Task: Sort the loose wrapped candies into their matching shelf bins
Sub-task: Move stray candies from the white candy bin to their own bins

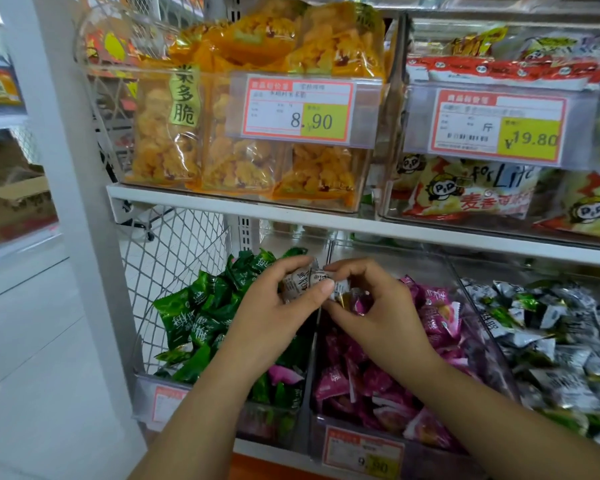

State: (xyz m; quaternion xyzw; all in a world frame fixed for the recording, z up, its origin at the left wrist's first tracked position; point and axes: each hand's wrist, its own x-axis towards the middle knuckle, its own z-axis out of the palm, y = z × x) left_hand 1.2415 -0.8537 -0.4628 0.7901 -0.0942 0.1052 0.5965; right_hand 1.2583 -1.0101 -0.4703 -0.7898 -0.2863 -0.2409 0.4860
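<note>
Silver candies (pixel 297 282) gripped by left hand (pixel 274 306), centre frame | right hand (pixel 371 306) pinching them too, fingers curled | 1 pink stray (pixel 284 374) in green bin (pixel 140 381), lower left | sorting likely midway, unfinished

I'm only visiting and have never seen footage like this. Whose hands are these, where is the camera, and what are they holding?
No machine here: a person wears a wide-angle camera on the head, so this one picture looks down at their own bare hands before a shop shelf. Low down, clear bins hold green candies, pink candies and silver candies. Above stand orange snack bags and panda packs. The left hand grips white-wrapped candies; the right hand pinches a few small wrapped ones, both above the divider between the green and pink bins.
</note>
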